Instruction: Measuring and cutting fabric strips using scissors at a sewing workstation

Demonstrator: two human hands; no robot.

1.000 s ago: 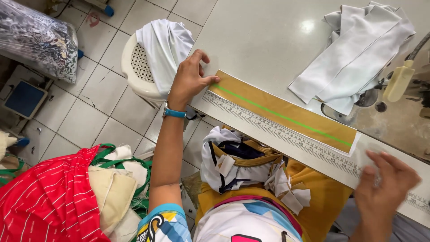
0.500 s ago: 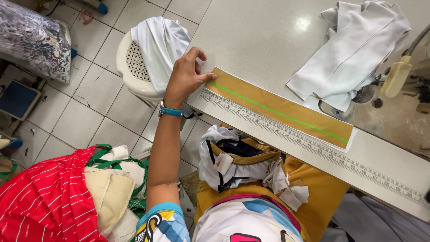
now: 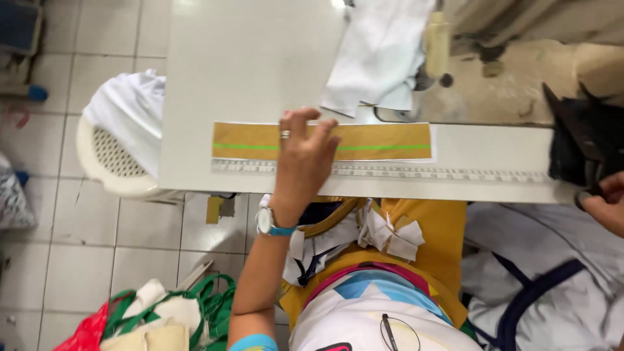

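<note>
My left hand [image 3: 302,162] lies flat with fingers spread on a brown strip with a green line [image 3: 383,142] taped along the white table's [image 3: 247,58] front edge. It wears a ring and a blue-strapped watch and holds nothing. A measuring tape [image 3: 442,173] runs just below the strip. At the far right edge, only part of my right hand [image 3: 604,205] shows. Its fingers pinch the lower edge of a black cloth [image 3: 582,140] that hangs over the table's right end.
A folded white fabric [image 3: 383,58] lies on the table by the sewing machine [image 3: 507,39]. A round white perforated stool with white cloth [image 3: 123,136] stands left of the table. White scraps [image 3: 387,235] sit in my lap. A white and navy garment [image 3: 546,286] is at right, bags [image 3: 162,318] on the floor.
My left hand left the table's corner by the white stool and now rests on the middle of the brown strip. My right hand is back in view at the right, on a black cloth.
</note>
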